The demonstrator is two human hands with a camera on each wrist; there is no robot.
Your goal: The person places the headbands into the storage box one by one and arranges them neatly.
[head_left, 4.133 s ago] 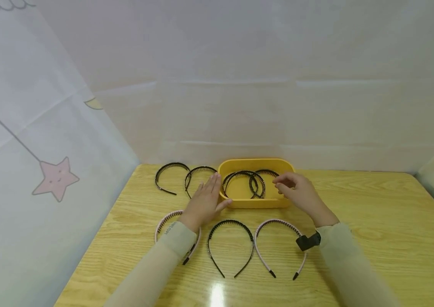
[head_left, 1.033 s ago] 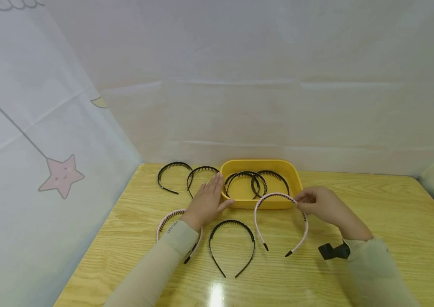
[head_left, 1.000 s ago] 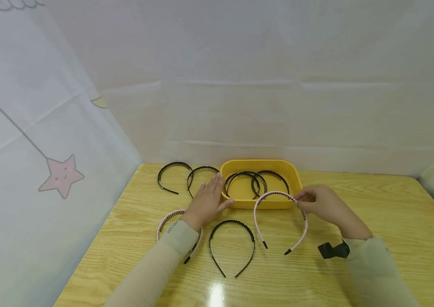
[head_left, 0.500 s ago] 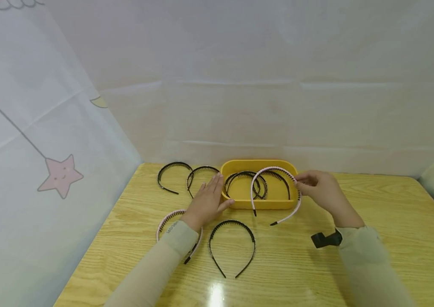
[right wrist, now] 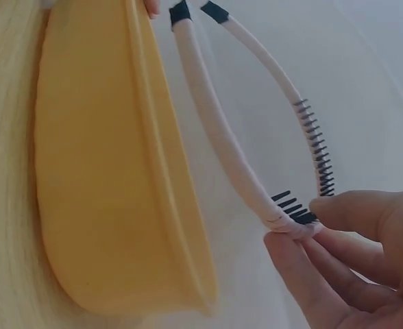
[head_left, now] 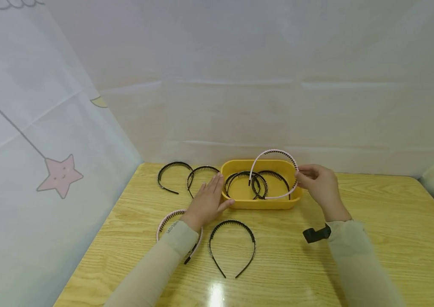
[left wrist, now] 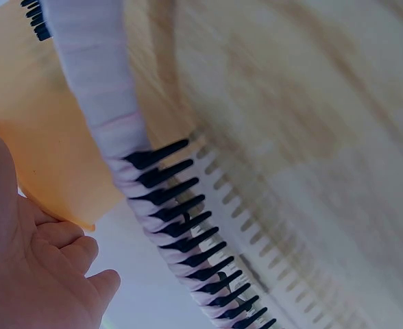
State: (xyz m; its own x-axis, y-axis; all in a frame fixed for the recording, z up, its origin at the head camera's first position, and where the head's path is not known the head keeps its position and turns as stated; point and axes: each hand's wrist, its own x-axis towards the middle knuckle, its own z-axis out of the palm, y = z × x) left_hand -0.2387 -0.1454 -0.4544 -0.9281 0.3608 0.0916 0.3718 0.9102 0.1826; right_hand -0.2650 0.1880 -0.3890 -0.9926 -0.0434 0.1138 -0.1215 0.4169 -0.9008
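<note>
Hanging at the back and both sides: pale sheet (head_left: 217, 106), rising along the far edge of the table (head_left: 393, 221).
Table surface: wood grain runs from the right sleeve (head_left: 358, 260) to the right edge, the widest room for moving; the left side is tighter.
Yellow tray (head_left: 259, 205): near the far edge, long axis left to right, with overlapping black headbands (head_left: 274, 172) inside.
Held pink headband (right wrist: 221, 130): over the right half of the tray, its arch toward the sheet and right, its ends toward the tray's left and front; a gap shows between band and rim in the right wrist view.
Second pink headband (left wrist: 95, 75): on the table, partly hidden by the left sleeve (head_left: 155, 264).
Near black headband (head_left: 230, 221): in front of the tray, long axis front to back, tips toward the person.
Two far-left black headbands (head_left: 174, 163): beside each other left of the tray, arches toward the sheet.
Left hand (head_left: 206, 202): fingers straight and close together against the tray's left end, thumb spread along its front.
Right hand (head_left: 320, 185): thumb and fingers pinching the held pink headband on its right side, just beside the tray's right end.
</note>
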